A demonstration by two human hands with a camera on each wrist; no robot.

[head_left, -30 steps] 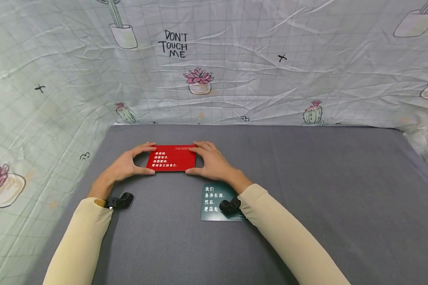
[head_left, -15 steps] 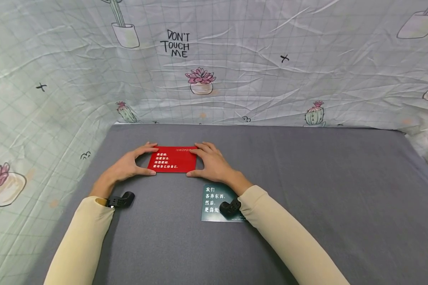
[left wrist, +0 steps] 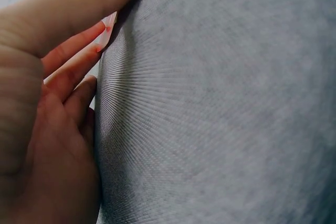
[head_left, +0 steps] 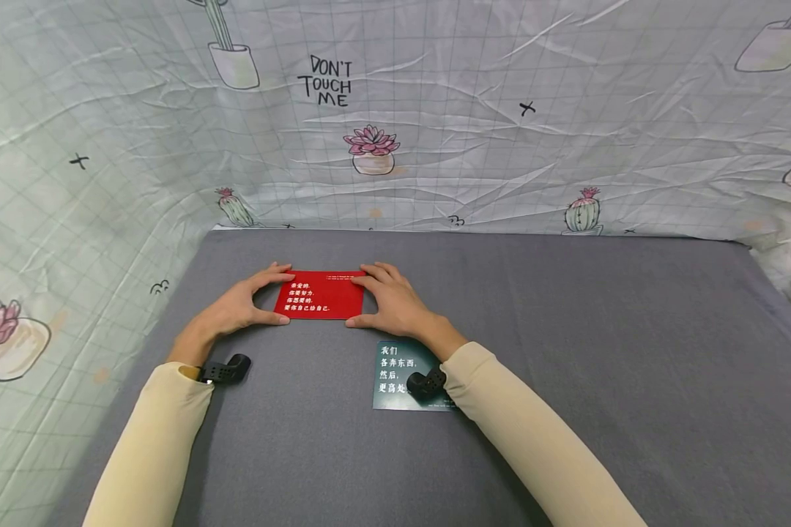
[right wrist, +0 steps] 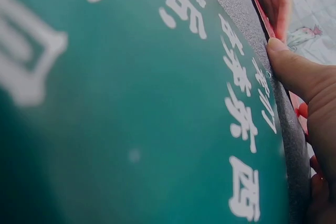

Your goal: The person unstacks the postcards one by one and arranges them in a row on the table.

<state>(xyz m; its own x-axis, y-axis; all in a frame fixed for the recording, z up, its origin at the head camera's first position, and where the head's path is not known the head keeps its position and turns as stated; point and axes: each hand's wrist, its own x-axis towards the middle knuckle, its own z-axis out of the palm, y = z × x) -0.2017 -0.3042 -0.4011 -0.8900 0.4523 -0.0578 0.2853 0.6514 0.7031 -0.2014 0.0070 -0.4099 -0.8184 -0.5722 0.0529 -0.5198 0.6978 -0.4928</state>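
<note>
A red card [head_left: 336,298] with white writing lies on the grey cloth, left of the middle in the head view. The left hand [head_left: 237,301] holds its left end, thumb at the near corner and fingers at the far one. At the right end the right hand [head_left: 395,300] grips it the same way. In the left wrist view, the card's pale edge [left wrist: 109,34] shows at the fingertips. A dark green card [head_left: 392,395] with white writing lies nearer the person, partly hidden under the right wrist; it fills much of the right wrist view.
Grey cloth [head_left: 600,366] covers the table and extends far to the right. A pale patterned sheet [head_left: 435,146] hangs along the back and the left side. Black wrist cameras [head_left: 227,369] sit low on both wrists, the right one over the green card.
The head view has shifted very slightly. Both hands keep their hold on the red card, and the green card stays put.
</note>
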